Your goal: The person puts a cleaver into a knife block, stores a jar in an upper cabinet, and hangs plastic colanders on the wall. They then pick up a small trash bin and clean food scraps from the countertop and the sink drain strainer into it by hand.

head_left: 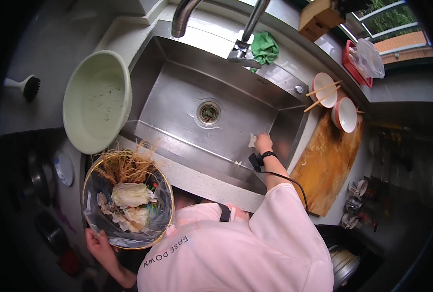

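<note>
Fingers of my left hand [98,244] are closed on the near rim of a round trash bin [167,194] lined with a clear plastic bag. Inside the bin lie pale leafy scraps [130,194] and a tangle of brown, root-like strands [126,164]. Over the right part of the steel sink [163,107], my right hand [263,143] pinches a small whitish scrap [252,140]. Another tiny white scrap [238,163] sits on the sink's near side. Dark green bits [209,114] have collected in the drain. A black band circles my right wrist.
A pale green basin [92,104] stands left of the sink. The faucet [240,53] arches over its back edge beside a green cloth [264,47]. At right are a wooden cutting board [318,170], two bowls [345,115] and chopsticks [323,96].
</note>
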### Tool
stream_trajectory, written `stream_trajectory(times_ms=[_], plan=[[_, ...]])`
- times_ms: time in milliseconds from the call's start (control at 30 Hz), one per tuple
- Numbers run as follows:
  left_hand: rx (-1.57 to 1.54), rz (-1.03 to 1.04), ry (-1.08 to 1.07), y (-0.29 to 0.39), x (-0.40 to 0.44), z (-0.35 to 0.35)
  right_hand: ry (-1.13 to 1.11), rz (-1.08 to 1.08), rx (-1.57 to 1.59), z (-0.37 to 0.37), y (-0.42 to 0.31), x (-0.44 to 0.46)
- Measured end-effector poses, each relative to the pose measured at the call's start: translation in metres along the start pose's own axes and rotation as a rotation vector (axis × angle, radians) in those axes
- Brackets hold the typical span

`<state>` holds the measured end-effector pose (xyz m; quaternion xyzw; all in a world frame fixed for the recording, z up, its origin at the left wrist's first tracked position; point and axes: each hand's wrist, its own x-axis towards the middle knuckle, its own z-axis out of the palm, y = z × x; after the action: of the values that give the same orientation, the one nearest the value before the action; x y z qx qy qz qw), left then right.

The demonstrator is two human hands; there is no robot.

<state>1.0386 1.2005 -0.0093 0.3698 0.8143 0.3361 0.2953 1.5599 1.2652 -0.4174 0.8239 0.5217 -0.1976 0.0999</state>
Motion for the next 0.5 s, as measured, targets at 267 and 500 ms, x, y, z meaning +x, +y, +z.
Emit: stream_trajectory(times_ms=[267,500], plan=[[-0.007,-0.063,0.029,0.007,-0.003,0.002,-0.108,0.141,0.037,-0.009,-0.033,-0.009],[-0.076,-0.047,-0.013,0.007,0.003,0.003,0.095,-0.282,0.898,-0.159,-0.138,-0.031]])
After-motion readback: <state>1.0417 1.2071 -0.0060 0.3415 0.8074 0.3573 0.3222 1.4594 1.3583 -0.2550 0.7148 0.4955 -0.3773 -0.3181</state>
